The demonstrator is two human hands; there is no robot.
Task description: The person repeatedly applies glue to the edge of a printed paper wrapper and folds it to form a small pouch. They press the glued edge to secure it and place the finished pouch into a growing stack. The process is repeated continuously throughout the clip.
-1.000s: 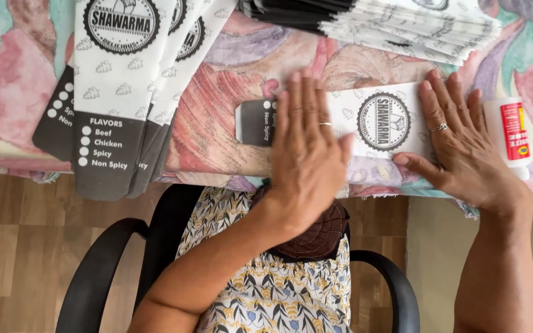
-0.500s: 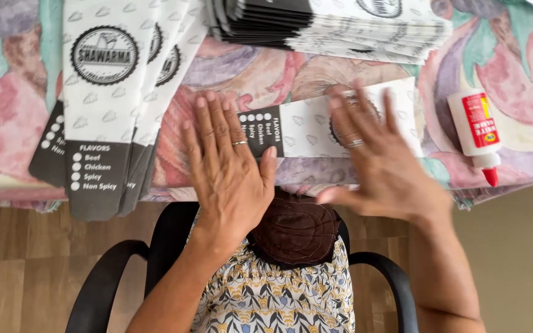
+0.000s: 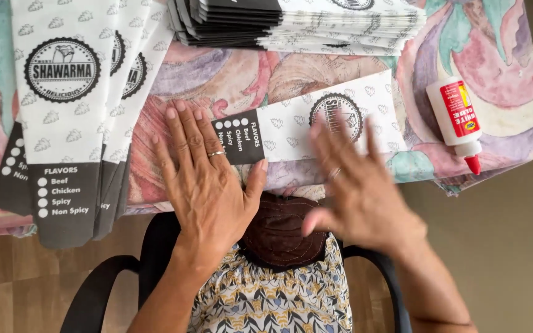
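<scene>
A long white paper sleeve with a black end (image 3: 291,126) lies flat across the patterned tablecloth (image 3: 229,77). My left hand (image 3: 202,179) rests flat with spread fingers, its fingertips by the sleeve's black end and its thumb touching the lower edge. My right hand (image 3: 356,191) is blurred with motion, fingers apart, over the sleeve's round printed emblem and lower edge. Neither hand grips anything.
A pile of the same white and black sleeves (image 3: 63,123) hangs over the table's near edge at left. A thick stack of flat sleeves (image 3: 291,21) sits at the back. A white glue bottle with a red tip (image 3: 454,120) lies at right. A black armchair (image 3: 118,277) is below.
The sleeve and table have shifted in view as my head moved. My left hand has slid left off the sleeve's middle to its black end; my right hand has swept left toward the emblem.
</scene>
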